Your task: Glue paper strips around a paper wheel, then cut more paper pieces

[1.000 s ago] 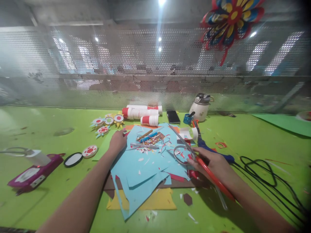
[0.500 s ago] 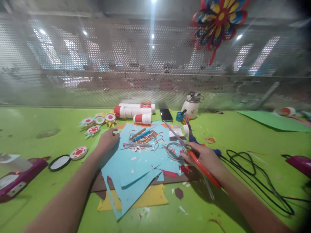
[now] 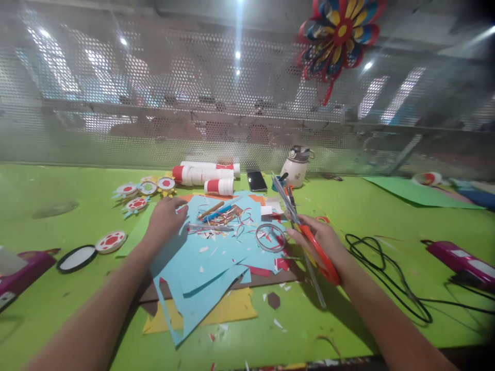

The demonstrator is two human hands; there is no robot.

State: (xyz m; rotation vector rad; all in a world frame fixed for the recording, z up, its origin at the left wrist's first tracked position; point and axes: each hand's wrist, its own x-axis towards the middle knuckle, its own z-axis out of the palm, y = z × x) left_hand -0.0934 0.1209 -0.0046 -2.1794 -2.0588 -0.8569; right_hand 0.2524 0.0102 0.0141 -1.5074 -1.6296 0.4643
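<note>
My right hand (image 3: 319, 239) holds a pair of scissors (image 3: 313, 247) by the orange handles, blades pointing up and away. A long, clear stick (image 3: 316, 283) shows below that hand; I cannot tell whether it is held. Just left of the blades a thin grey ring (image 3: 270, 238) lies on light blue paper (image 3: 216, 257). My left hand (image 3: 168, 219) rests at the paper's left edge, fingers loosely apart and holding nothing. Between the hands are a brown stick (image 3: 211, 210), a blue pen (image 3: 218, 212), a silvery pen (image 3: 211, 228) and paper scraps.
Paper cups (image 3: 218, 186), a phone (image 3: 257, 181) and a bottle (image 3: 296, 167) stand or lie at the back. Decorated discs (image 3: 136, 205) are on the left. A black cable (image 3: 386, 273) coils on the right near a purple device (image 3: 462, 263). Yellow paper (image 3: 228, 306) lies in front.
The scissors have swung more upright, their blades away from the ring. My left hand stays by the paper. The whole view has shifted slightly.
</note>
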